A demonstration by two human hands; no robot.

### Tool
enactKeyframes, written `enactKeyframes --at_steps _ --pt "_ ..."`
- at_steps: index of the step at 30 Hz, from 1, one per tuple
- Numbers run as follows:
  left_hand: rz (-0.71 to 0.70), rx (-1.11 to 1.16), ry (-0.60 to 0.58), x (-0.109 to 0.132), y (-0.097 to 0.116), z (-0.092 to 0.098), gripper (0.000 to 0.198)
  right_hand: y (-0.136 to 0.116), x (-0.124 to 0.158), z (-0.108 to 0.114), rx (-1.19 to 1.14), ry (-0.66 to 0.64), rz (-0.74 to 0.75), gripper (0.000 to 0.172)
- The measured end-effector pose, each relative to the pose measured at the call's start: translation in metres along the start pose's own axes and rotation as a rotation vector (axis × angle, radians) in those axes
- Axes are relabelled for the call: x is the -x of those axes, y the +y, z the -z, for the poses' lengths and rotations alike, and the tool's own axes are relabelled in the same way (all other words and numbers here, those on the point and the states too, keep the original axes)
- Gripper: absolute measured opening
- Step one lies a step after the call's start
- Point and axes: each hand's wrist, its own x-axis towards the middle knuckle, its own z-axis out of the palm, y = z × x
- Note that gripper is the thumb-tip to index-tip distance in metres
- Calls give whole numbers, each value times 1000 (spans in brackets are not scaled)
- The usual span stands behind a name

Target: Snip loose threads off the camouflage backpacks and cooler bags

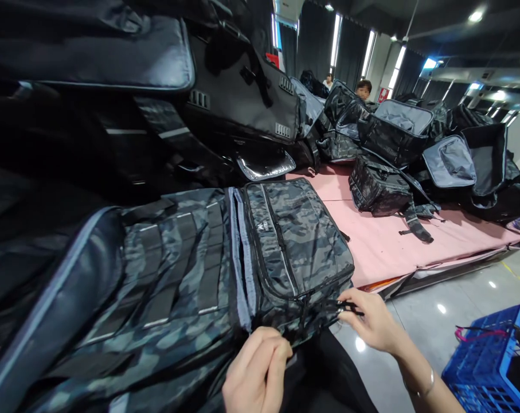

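Observation:
A dark camouflage backpack [178,258] lies on its side in front of me, with grey edging at a seam across it. Its boxy end panel [302,235] carries zippers and a small white logo. My left hand [257,370] is closed at the near edge of the backpack, fingers curled against the fabric; what lies inside the fingers is mostly hidden. At the near right corner, my right hand [367,318] pinches a small black strap piece [343,307], perhaps with a buckle; its exact kind is unclear.
Black bags [242,86] are piled close at the left and behind. More camouflage bags, some unzipped, stand on the pink-covered table [380,246]. A blue plastic crate [483,355] is on the floor at lower right. Two people [363,90] appear far back.

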Motion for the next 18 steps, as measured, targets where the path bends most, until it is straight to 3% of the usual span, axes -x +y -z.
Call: enactKeyframes --at_steps 3,6,11,15,18 --pt "-77 -87 -57 -36 0 12 12 17 8 -8 18 110 -13 22" --pt "-15 -408 -131 -77 -11 6 15 29 15 -24 31 173 11 23" --pt "284 -913 -555 -129 -37 -22 37 37 24 -43 5 245 71 15" --pt "309 -943 -686 -139 -41 -28 34 41 27 -50 -12 268 94 13" --pt "236 -861 -793 -115 -23 -19 33 43 28 -57 -20 305 98 11"
